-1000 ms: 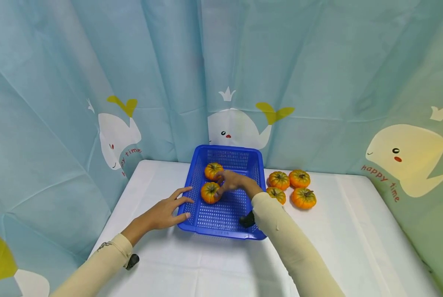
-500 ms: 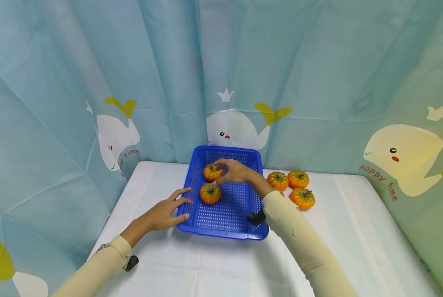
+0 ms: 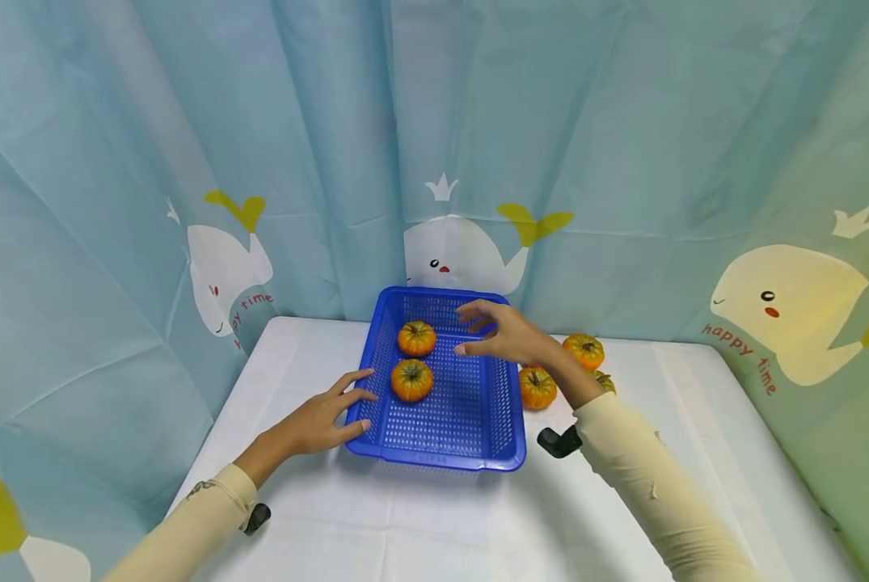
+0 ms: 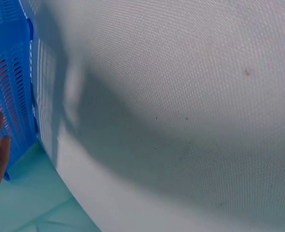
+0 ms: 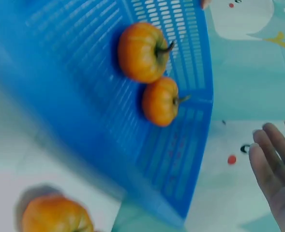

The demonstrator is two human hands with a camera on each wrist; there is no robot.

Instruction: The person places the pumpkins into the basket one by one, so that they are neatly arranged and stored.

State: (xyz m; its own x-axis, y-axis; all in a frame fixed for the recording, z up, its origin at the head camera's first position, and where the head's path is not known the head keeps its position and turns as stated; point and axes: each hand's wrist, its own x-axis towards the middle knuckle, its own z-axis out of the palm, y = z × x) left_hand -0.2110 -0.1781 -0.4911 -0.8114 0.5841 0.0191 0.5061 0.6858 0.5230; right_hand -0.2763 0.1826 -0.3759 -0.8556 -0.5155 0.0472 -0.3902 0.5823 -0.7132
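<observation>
Two small orange pumpkins with greenish tops lie in a blue plastic basket (image 3: 441, 462): the nearer pumpkin (image 3: 411, 381) and the farther pumpkin (image 3: 416, 339), both along its left side. My left hand (image 3: 325, 416) rests at the basket's left rim, fingers spread and relaxed. Over the basket's right side hovers my right hand (image 3: 503, 333), holding nothing, its fingers loosely bent and apart from the thumb. In the right wrist view, that hand (image 5: 280, 174) appears with bare fingers beside the basket wall (image 5: 181, 159).
More pumpkins stand on the white table right of the basket, including one pumpkin (image 3: 537, 390) near its wall and another pumpkin (image 3: 584, 351) farther back. My right forearm partly hides this group. A pale blue curtain (image 3: 623, 162) hangs behind the table (image 3: 667, 453).
My right hand has withdrawn from the two pumpkins in the basket, moving right and up towards the right rim. My left hand has stayed at the left rim.
</observation>
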